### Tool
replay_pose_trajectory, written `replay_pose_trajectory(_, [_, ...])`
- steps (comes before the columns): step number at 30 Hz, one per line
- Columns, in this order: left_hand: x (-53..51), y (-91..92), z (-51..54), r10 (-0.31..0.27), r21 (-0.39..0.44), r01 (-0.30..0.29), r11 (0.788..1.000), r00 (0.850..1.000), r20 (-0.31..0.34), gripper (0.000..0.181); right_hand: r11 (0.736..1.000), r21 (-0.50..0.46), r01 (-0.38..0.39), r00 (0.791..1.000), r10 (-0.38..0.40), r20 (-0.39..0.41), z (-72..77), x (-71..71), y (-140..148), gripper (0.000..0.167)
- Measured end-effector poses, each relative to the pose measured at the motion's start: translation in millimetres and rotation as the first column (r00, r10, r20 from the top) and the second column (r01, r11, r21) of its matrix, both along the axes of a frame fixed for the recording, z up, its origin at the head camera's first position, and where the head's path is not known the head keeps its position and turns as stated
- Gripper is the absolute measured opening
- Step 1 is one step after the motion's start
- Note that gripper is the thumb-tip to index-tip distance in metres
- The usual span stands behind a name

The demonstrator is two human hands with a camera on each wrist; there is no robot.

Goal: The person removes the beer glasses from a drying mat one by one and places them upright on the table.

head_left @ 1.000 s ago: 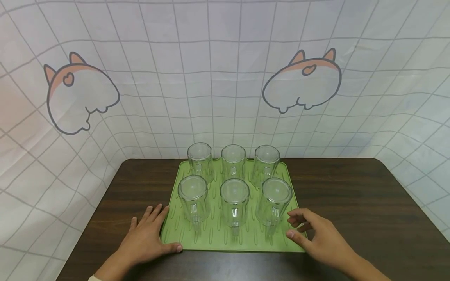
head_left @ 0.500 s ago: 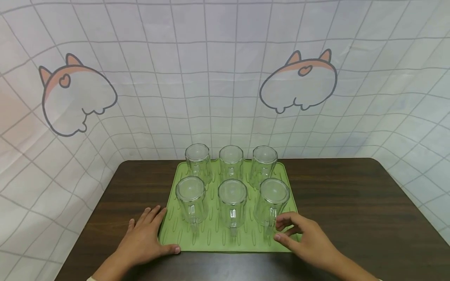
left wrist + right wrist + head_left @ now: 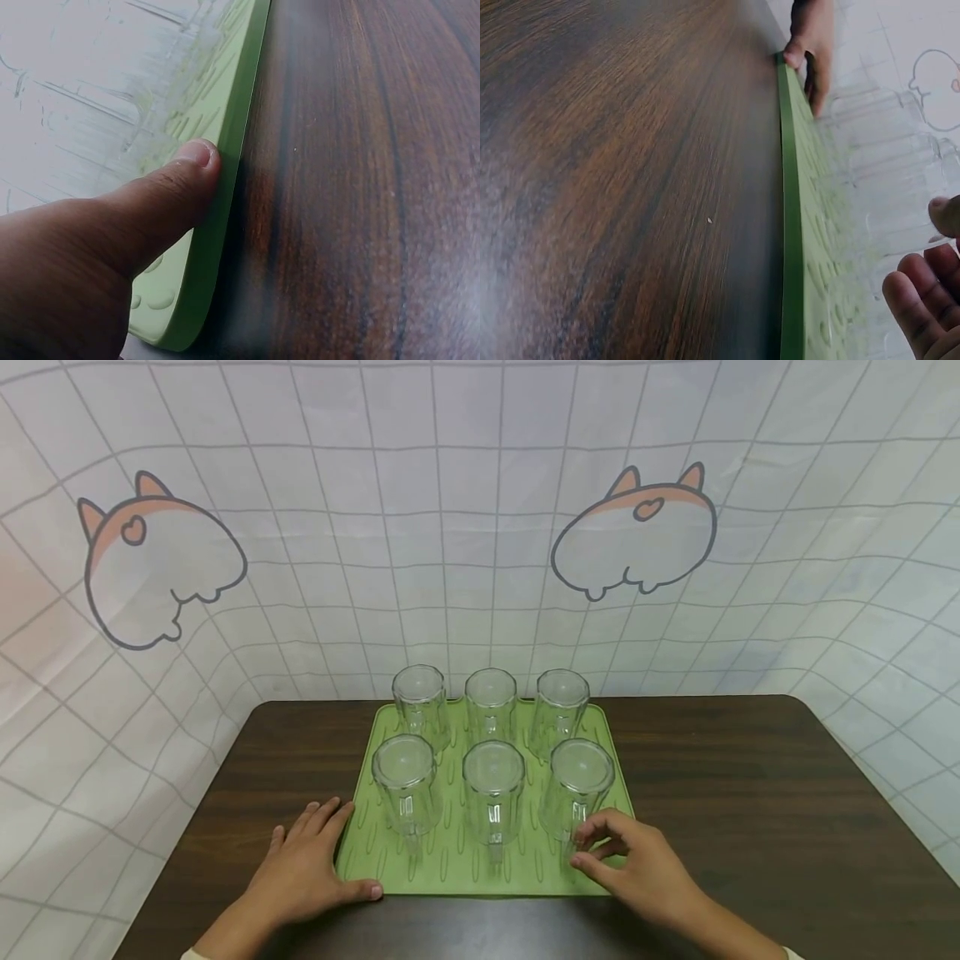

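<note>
Glass mug (image 3: 581, 767): stood inverted on green mat (image 3: 459, 875), front right. Right grip (image 3: 639, 865): parted, at its handle (image 3: 568, 848). Left grip (image 3: 306, 865): splayed, touched mat's edge. Step, seemingly: grasping; a handle pinch looked needed next.

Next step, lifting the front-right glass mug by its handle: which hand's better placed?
Right, most likely. The right hand is at the handle of that glass mug, though contact is unclear. The left hand is at the front-left corner of the green drying mat, thumb on its front edge.
</note>
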State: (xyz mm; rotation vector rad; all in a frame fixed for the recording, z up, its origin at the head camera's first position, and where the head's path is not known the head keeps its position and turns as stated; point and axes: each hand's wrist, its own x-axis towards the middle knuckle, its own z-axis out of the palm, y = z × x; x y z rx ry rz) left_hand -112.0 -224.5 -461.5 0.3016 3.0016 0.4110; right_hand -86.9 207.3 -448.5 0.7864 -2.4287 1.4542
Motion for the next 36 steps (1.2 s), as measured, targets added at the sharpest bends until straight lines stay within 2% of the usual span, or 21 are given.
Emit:
replay_pose_trajectory(9, [-0.3,-0.5,-0.4,0.003,0.000,-0.003,1.000,1.000,-0.005,0.132,0.994,0.070,0.082,0.996,-0.084,0.025,-2.3,-0.8,-4.6,0.023])
replay_pose_trajectory(14, [-0.9,0.1,-1.2,0.002,-0.003,-0.002,1.000,1.000,-0.013,0.132,0.992,0.067,0.105,0.994,-0.105,-0.005,-2.0,-1.4,-4.3,0.019])
replay_pose_trajectory(21, [1.3,0.8,0.6,0.009,0.003,-0.009,1.000,1.000,-0.007,0.131,0.991,0.061,0.118,0.992,-0.114,-0.062,-0.5,0.2,-1.7,0.026])
replay_pose_trajectory(28, [2.6,0.2,-1.0,-0.002,-0.010,0.002,1.000,0.999,-0.044,0.129,0.991,0.045,0.129,0.986,-0.123,-0.111,2.6,1.2,6.6,0.030])
replay_pose_trajectory(36, [0.5,0.3,0.6,-0.012,0.004,0.012,1.000,1.000,-0.029,0.128,0.990,0.024,0.136,0.978,-0.130,-0.162,7.1,2.6,16.0,0.036])
